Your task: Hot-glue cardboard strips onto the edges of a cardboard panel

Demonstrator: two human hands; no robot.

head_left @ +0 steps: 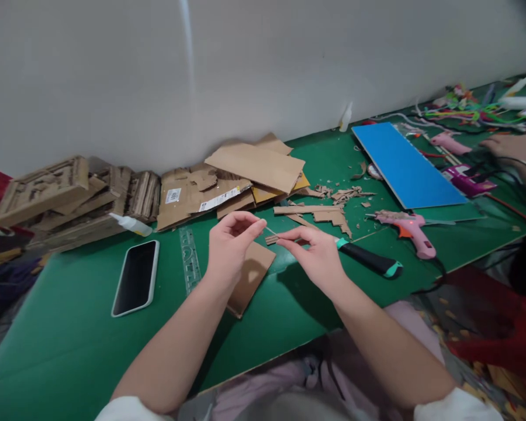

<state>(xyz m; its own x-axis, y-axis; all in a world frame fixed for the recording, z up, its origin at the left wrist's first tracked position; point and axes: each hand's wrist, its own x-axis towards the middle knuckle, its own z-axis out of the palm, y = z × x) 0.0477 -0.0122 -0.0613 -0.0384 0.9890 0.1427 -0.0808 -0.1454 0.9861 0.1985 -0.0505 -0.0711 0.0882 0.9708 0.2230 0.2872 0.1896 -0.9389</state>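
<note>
A thin, pale strip [272, 232] stretches between my hands above the table; its material is too small to make out. My left hand [230, 248] pinches one end between thumb and fingertips, and my right hand [319, 257] pinches the other. Just below the strip is a small ridged cardboard piece [272, 240]; I cannot tell whether my fingers touch it. Partly hidden under my left hand lies a flat brown cardboard rectangle [252, 275]. Beside my right hand rests a utility knife [370, 258] with a black and teal handle. A clear stencil ruler [189, 257] lies left of my left hand.
A phone [135, 278] lies at left, near a white glue bottle [134, 224]. Cardboard sheets [256, 164] and stacked cardboard [79, 199] line the wall. Cardboard scraps [333, 216], a pink glue gun [414, 231] and a blue board [409, 166] are at right. Another person's hand [515, 152] is far right.
</note>
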